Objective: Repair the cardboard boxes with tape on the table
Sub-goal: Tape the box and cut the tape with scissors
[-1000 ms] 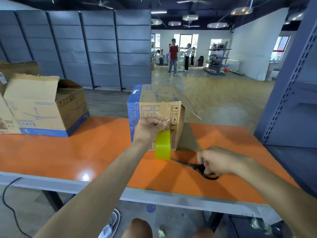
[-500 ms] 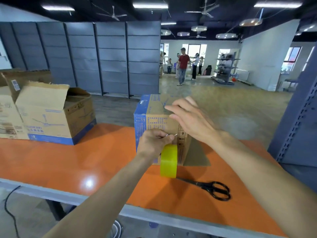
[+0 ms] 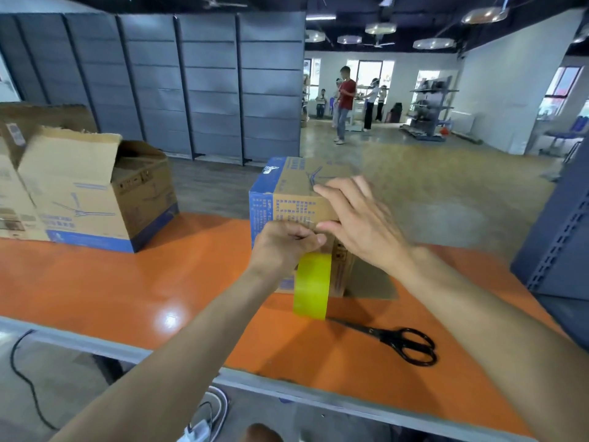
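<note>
left hand point(image 3: 285, 247) grips the tape roll point(image 3: 312, 285) (fingers curled); right hand point(image 3: 353, 218) presses flat on the box point(image 3: 287, 205). tape could wrinkle if pulled crooked.

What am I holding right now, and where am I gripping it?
Left hand grips the yellow tape roll at its top. Right hand holds nothing, pressing flat on the cardboard box.
</note>
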